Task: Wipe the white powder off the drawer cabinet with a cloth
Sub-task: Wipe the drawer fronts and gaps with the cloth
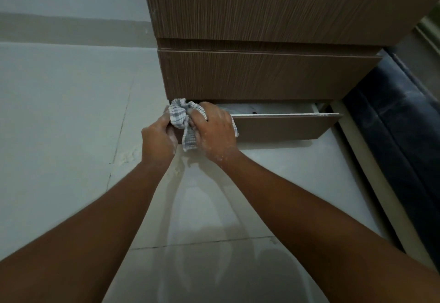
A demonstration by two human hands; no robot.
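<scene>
Now we clamp the checked cloth (pixel 182 118) in both hands, left hand (pixel 158 136) and right hand (pixel 214 133) (powder-flecked), each grip closed on it at the open bottom drawer's (pixel 283 127) corner.

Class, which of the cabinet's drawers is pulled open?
The bottom drawer: its front stands out from the cabinet, while the drawer above is shut.

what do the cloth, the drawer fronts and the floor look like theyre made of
Cloth: woven fabric, white with grey checks, soft since it bunches between both hands. Drawer fronts: brown wood-grain board, matte, probably laminate; the open bottom drawer shows a pale edge along its top. Floor: pale glossy tile, judging by joint lines and the arms' reflections.
</scene>
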